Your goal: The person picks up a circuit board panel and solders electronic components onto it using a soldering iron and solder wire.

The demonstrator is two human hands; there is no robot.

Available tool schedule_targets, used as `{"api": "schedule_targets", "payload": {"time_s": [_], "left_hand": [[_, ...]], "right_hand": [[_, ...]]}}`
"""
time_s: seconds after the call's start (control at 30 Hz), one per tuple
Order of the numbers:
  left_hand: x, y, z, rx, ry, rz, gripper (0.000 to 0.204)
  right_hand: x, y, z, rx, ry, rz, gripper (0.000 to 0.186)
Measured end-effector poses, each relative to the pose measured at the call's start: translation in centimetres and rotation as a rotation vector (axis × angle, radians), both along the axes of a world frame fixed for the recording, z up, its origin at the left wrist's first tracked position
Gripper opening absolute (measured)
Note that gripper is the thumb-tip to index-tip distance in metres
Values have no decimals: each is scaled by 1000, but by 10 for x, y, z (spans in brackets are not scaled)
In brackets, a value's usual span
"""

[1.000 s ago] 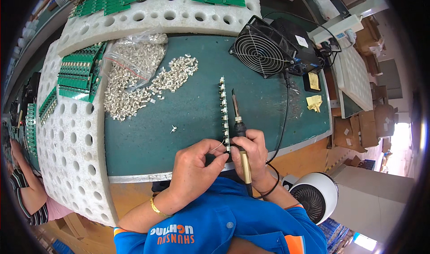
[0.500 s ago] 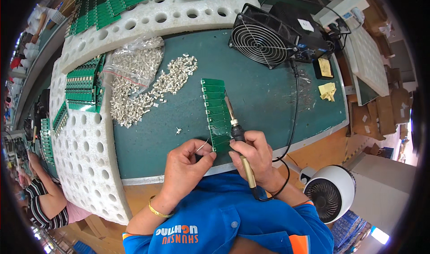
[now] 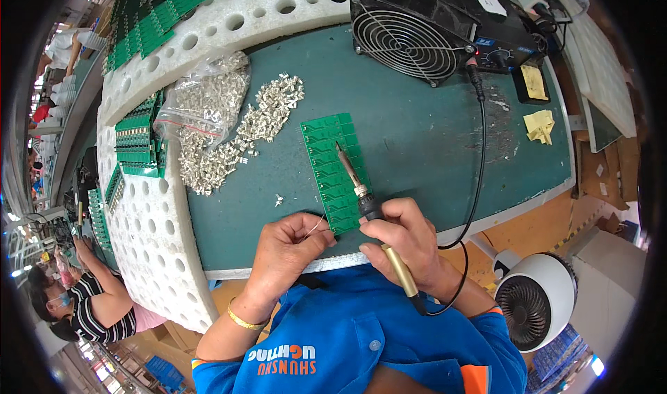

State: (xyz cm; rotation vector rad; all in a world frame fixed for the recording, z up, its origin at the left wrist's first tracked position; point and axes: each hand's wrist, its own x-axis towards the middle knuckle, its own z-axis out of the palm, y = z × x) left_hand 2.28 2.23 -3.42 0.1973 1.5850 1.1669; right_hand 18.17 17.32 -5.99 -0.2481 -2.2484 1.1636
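At the near edge of the desk (image 3: 431, 144) lies the green board strip (image 3: 335, 173), the iron (image 3: 361, 201) slanting over it. A drifting tip could scorch the board or bridge pads; the cord (image 3: 479, 158) could snag. Right hand (image 3: 406, 244) is curled tight around the iron's handle. Left hand (image 3: 288, 248) pinches thin solder wire (image 3: 314, 227) beside the strip's near end.

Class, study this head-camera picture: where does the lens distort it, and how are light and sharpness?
Head view: fisheye bends the white foam tray and table edge toward a dark rim; lighting is even, with faint shadows; the right hand with soldering iron, the left hand and the green board strip are sharp.
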Motion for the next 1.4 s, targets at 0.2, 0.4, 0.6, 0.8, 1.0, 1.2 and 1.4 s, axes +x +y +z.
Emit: {"api": "schedule_targets", "payload": {"time_s": [0.2,0.4,0.6,0.8,1.0,1.2,1.4], "left_hand": [[-2,1,5,-50,7,-13,10],[-6,3,5,-29,-9,-38,9],[-6,4,6,-29,-5,-34,9],[-6,3,6,-13,9,-61,9],[-6,4,7,-23,25,-74,9],[-5,6,8,-48,26,-68,8],[-5,5,7,-44,31,-72,9]], "right_hand": [[31,10,0,-220,161,110,31],[54,8,-12,-337,206,182,28],[51,2,-15,-270,227,173,28],[55,-3,-16,-234,210,156,25],[56,-4,-16,-193,167,155,27],[55,-3,-16,-184,152,150,25],[53,-2,-12,-208,147,144,28]]}}
